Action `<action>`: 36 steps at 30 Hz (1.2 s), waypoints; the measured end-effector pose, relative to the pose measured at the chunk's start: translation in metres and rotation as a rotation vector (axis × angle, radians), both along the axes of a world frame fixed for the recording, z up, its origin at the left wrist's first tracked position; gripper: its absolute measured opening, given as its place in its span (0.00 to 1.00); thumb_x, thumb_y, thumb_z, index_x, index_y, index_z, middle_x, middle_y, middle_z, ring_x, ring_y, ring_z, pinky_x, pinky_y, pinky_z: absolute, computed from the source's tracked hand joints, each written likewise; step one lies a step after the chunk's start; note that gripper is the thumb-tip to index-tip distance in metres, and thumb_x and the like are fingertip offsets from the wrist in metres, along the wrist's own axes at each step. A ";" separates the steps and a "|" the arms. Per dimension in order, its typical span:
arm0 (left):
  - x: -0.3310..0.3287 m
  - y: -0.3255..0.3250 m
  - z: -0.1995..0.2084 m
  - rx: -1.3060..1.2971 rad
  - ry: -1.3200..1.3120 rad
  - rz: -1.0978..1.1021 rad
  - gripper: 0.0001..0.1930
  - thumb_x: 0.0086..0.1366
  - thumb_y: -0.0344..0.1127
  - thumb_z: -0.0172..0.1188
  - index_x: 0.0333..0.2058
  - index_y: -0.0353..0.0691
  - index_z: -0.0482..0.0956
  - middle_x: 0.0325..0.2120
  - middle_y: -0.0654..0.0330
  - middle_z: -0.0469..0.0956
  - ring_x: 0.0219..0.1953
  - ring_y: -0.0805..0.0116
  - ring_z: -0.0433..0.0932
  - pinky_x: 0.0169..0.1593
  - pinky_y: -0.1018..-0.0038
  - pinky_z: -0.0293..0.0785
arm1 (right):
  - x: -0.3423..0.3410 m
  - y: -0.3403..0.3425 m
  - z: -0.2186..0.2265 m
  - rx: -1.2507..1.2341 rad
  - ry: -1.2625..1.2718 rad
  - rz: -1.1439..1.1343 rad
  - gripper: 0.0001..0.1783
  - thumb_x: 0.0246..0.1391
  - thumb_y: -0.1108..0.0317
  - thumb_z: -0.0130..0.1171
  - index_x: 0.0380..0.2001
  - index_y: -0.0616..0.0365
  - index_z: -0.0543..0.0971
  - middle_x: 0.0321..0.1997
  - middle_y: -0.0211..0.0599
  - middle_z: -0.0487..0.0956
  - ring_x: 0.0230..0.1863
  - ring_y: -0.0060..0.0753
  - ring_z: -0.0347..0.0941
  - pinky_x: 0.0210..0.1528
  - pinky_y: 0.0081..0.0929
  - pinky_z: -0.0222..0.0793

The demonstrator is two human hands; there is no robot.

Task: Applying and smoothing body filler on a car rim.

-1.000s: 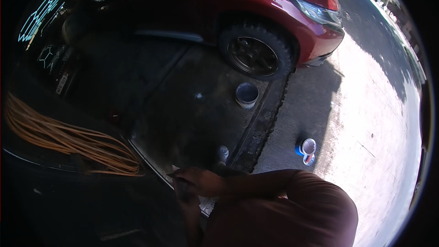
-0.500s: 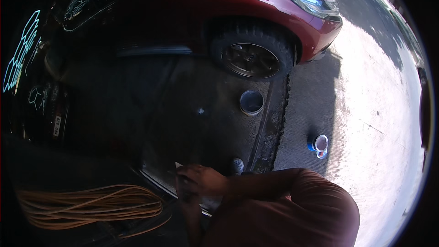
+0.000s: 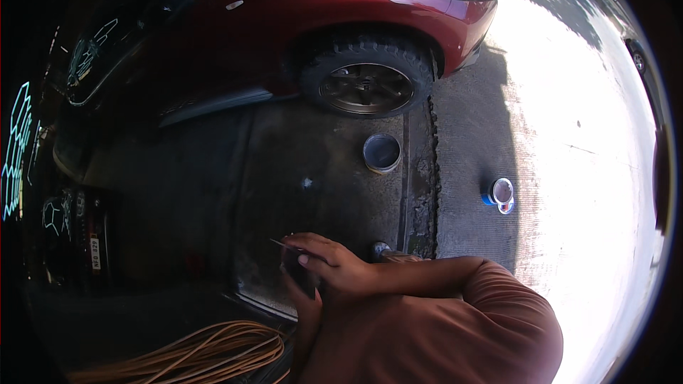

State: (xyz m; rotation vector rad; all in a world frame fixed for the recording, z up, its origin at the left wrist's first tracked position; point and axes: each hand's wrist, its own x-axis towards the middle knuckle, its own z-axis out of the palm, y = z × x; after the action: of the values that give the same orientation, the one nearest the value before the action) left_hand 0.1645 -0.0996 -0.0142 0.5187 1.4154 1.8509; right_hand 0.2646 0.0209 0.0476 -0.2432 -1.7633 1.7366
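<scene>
Both of my hands are together in front of my body, around a dark flat piece [image 3: 299, 275] with a thin pale edge sticking out at its far left. Its kind is too dark to make out. My right hand [image 3: 340, 264] lies over it from the right, fingers bent across its top and thumb pressed on it. Beneath, my left hand [image 3: 307, 306] grips the lower side, its fingers partly in shadow. Beyond them stands the red car [image 3: 398, 11], its front wheel [image 3: 366, 85] facing me. A round bucket [image 3: 382, 153] with dark contents sits on the floor between.
A small open can [image 3: 502, 190], blue at the side, stands on the ridged concrete at the right. A coil of orange hose [image 3: 213, 352] lies at the lower left. Another dark car with a plate [image 3: 96, 252] is at far left. My shoe [image 3: 380, 249] shows beside my forearm.
My view has shifted, so the red car sits higher and further left and the hose lower. My hands stay together on the dark piece, which is now tilted and shows more of its face.
</scene>
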 end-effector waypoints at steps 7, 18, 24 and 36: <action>-0.044 0.039 0.009 -0.114 0.270 -0.541 0.47 0.63 0.58 0.59 0.68 0.34 0.45 0.66 0.49 0.52 0.70 0.58 0.51 0.69 0.62 0.51 | -0.005 0.004 0.012 0.391 -0.108 -0.157 0.24 0.59 0.69 0.55 0.58 0.65 0.69 0.59 0.49 0.72 0.59 0.50 0.69 0.61 0.39 0.65; -0.146 0.042 0.006 -0.036 0.344 -0.667 0.40 0.65 0.38 0.59 0.67 0.31 0.46 0.64 0.48 0.58 0.67 0.58 0.59 0.67 0.64 0.56 | -0.101 -0.012 0.007 0.691 -0.244 -0.316 0.24 0.53 0.73 0.58 0.55 0.65 0.70 0.56 0.48 0.74 0.57 0.50 0.71 0.57 0.40 0.70; -0.186 0.036 -0.041 0.093 -0.103 -0.540 0.34 0.63 0.33 0.62 0.64 0.34 0.56 0.56 0.53 0.67 0.57 0.64 0.69 0.59 0.68 0.66 | -0.137 -0.029 0.007 0.653 -0.312 -0.432 0.23 0.54 0.74 0.58 0.55 0.64 0.71 0.57 0.48 0.74 0.57 0.51 0.71 0.57 0.41 0.70; -0.215 0.013 -0.021 -0.131 -0.650 -0.546 0.23 0.70 0.49 0.50 0.55 0.39 0.70 0.53 0.53 0.73 0.54 0.57 0.75 0.50 0.59 0.77 | -0.116 -0.007 -0.015 0.366 -0.367 -0.673 0.22 0.59 0.75 0.50 0.57 0.63 0.69 0.60 0.53 0.71 0.62 0.53 0.67 0.63 0.40 0.62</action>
State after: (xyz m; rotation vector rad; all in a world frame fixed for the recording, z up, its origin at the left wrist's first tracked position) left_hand -0.0501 -0.0871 -0.0351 0.1747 0.8368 1.3000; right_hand 0.1482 0.0134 0.0321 -0.9192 -1.9080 0.9123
